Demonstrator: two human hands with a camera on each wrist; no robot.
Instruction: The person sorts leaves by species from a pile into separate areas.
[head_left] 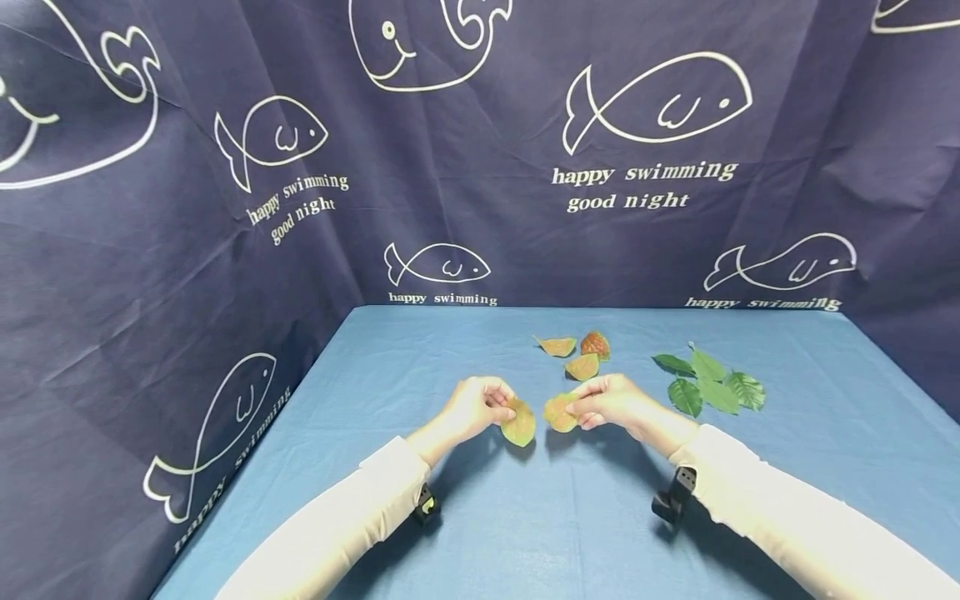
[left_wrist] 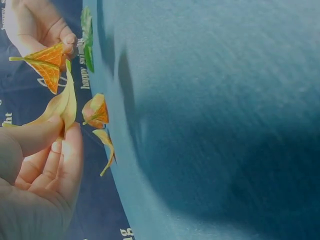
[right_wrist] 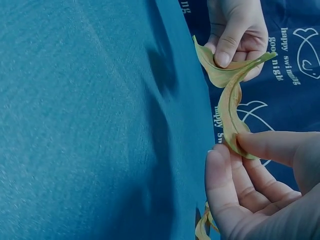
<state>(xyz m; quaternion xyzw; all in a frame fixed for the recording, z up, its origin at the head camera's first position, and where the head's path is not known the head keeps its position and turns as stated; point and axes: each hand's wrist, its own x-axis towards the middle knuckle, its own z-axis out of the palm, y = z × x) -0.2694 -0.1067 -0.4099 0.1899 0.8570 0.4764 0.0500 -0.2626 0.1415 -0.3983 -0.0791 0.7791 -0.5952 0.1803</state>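
My left hand (head_left: 474,407) pinches a yellow-orange leaf (head_left: 519,423) between thumb and fingers, above the middle of the table. To its right, my right hand (head_left: 611,403) pinches a second yellow-orange leaf (head_left: 561,413) in the same way. In the head view a small gap parts the two leaves. From the left wrist, the left leaf (left_wrist: 64,106) looks curled and pale yellow, while the other leaf (left_wrist: 49,65) shows an orange veined face. The right wrist view shows the right hand's leaf (right_wrist: 231,117) bent along its midrib.
Behind the hands lie several loose leaves: a yellowish leaf (head_left: 557,347), a reddish-brown leaf (head_left: 596,345) and an orange leaf (head_left: 582,367). Several green leaves (head_left: 718,393) form a group on the right. A blue cloth (head_left: 375,358) covers the table, and a dark printed curtain (head_left: 525,225) hangs behind.
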